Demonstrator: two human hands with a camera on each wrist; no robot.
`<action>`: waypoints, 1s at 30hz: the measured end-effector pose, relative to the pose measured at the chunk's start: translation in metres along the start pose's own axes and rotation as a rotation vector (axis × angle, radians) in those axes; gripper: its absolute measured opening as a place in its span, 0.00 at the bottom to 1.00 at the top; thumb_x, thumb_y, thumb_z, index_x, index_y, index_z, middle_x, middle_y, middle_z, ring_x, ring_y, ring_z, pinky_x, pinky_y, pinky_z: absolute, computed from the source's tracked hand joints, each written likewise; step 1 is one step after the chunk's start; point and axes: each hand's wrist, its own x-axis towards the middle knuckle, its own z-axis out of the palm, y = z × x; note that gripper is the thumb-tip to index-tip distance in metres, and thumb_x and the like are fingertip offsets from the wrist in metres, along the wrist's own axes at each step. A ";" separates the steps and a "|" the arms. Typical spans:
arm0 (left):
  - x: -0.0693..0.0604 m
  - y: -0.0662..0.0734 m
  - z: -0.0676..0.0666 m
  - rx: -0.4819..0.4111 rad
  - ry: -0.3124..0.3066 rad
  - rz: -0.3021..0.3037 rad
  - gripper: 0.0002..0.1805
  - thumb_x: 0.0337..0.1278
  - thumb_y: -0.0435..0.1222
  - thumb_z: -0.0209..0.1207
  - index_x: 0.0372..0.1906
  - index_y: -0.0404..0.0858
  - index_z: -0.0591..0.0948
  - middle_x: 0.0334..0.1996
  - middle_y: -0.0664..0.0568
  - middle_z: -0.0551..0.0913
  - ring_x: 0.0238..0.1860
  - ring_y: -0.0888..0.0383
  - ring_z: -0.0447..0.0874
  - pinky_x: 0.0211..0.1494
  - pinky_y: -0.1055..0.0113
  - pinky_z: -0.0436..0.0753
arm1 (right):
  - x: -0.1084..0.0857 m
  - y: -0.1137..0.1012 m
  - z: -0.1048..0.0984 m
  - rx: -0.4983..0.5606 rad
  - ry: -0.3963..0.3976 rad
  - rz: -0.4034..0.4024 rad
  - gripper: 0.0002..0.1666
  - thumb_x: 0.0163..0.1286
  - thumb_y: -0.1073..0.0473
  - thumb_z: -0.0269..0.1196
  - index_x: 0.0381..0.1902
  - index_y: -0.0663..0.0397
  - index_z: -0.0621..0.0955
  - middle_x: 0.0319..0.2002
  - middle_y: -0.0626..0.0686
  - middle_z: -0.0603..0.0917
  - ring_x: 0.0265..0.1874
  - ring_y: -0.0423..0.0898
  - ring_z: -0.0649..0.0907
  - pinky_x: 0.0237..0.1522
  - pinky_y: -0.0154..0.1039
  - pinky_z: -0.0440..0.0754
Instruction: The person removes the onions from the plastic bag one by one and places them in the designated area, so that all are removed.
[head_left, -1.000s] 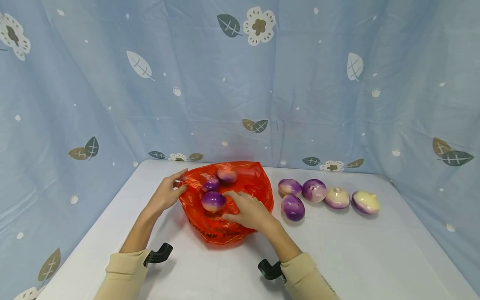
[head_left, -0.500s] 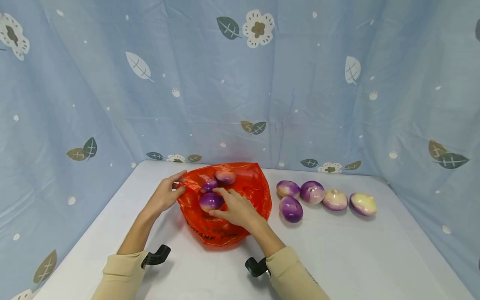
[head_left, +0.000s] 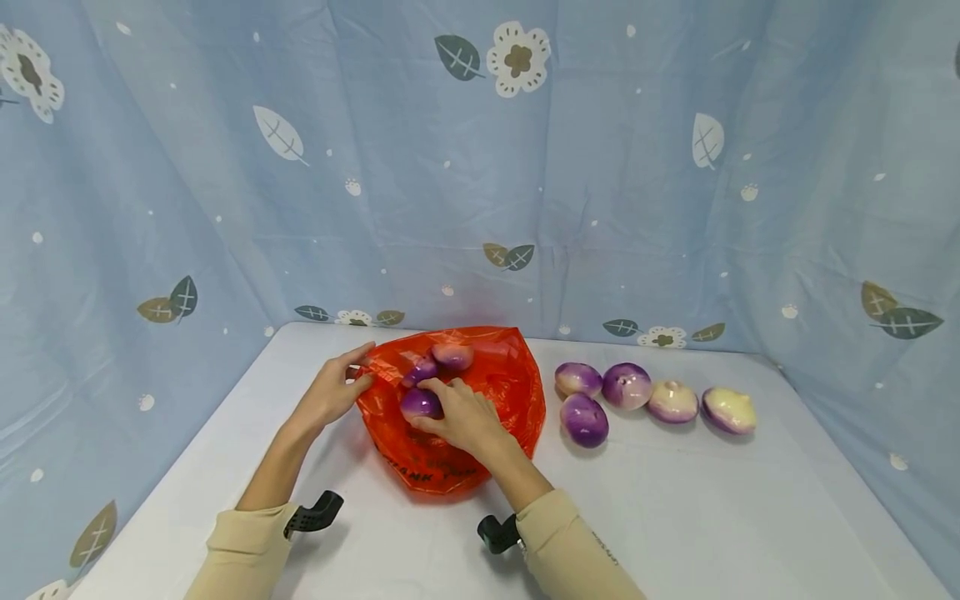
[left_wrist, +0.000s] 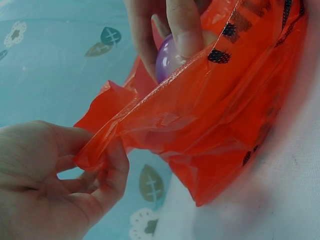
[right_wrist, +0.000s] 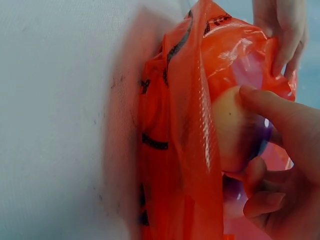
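Observation:
A red plastic bag lies with its mouth facing up on the white table. My left hand pinches the bag's left rim between thumb and fingers, as the left wrist view confirms. Inside the bag, my right hand grips a purple onion with a pale underside. Thumb and fingers lie around that onion in the right wrist view. Behind it in the bag are a purple onion, partly hidden by the right hand, and a pinkish one.
Right of the bag, several onions sit on the white table: a purple one in front, others in a row behind, ending with a pale, pointed onion. A blue patterned curtain hangs behind and along both sides.
My right hand has moved left and closed around the front onion in the bag. My left hand stays at the bag's rim. The onions on the table have not moved.

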 end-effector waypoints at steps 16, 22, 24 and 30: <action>0.002 -0.001 0.001 -0.001 0.008 0.013 0.31 0.67 0.30 0.51 0.74 0.35 0.63 0.58 0.34 0.77 0.50 0.43 0.80 0.45 0.64 0.86 | 0.000 0.007 -0.004 0.079 -0.010 0.020 0.37 0.60 0.36 0.67 0.67 0.34 0.72 0.61 0.52 0.79 0.62 0.52 0.78 0.60 0.57 0.79; 0.003 -0.002 0.002 0.000 0.009 0.009 0.31 0.67 0.31 0.51 0.74 0.36 0.63 0.59 0.34 0.77 0.52 0.42 0.79 0.48 0.61 0.86 | -0.004 0.010 -0.003 0.095 -0.004 -0.002 0.37 0.61 0.38 0.67 0.67 0.34 0.72 0.63 0.50 0.79 0.62 0.52 0.79 0.61 0.54 0.79; 0.002 -0.002 0.002 0.000 0.011 0.006 0.31 0.67 0.31 0.51 0.74 0.36 0.63 0.59 0.34 0.77 0.52 0.42 0.79 0.47 0.62 0.86 | -0.006 0.011 -0.002 0.088 -0.004 -0.011 0.37 0.61 0.38 0.67 0.67 0.35 0.72 0.62 0.50 0.80 0.62 0.51 0.80 0.61 0.53 0.79; 0.002 -0.003 0.002 -0.012 0.013 0.018 0.31 0.67 0.31 0.51 0.73 0.35 0.63 0.58 0.34 0.77 0.51 0.42 0.80 0.45 0.66 0.86 | -0.012 0.011 -0.003 0.058 0.013 -0.037 0.36 0.62 0.39 0.67 0.67 0.36 0.73 0.61 0.49 0.82 0.60 0.50 0.81 0.59 0.52 0.80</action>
